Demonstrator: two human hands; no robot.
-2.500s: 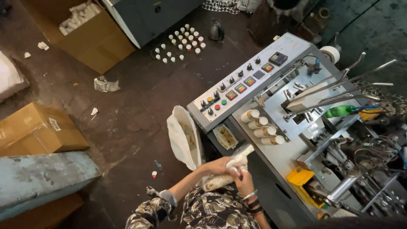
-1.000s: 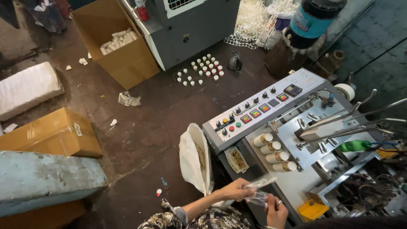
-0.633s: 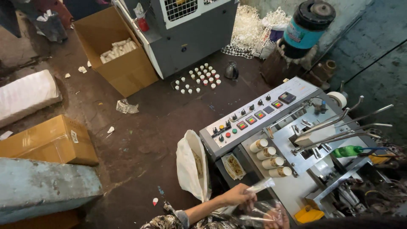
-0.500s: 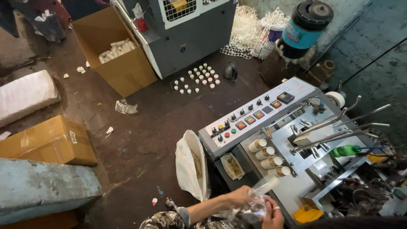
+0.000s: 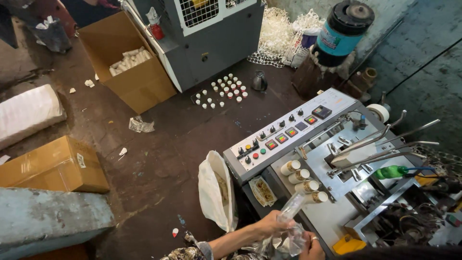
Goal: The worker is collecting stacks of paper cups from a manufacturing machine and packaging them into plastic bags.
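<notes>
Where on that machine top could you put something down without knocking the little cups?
There is bare grey top between the paper cups and the yellow tray. Another free patch is the dark floor between the white sack and the closed carton. The control panel and metal rods are crowded.

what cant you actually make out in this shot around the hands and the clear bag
Only the head view shows this moment.
- Right hand: cut off by the bottom edge; its grip cannot be told.
- Clear plastic bag: crumpled and see-through, so its contents are unclear.
- Left hand: fingers partly hidden behind the bag.
- Paper cups on the machine: too small to tell whether each is one cup or a stack.
- White sack: its inside is hidden by its own folds.
</notes>
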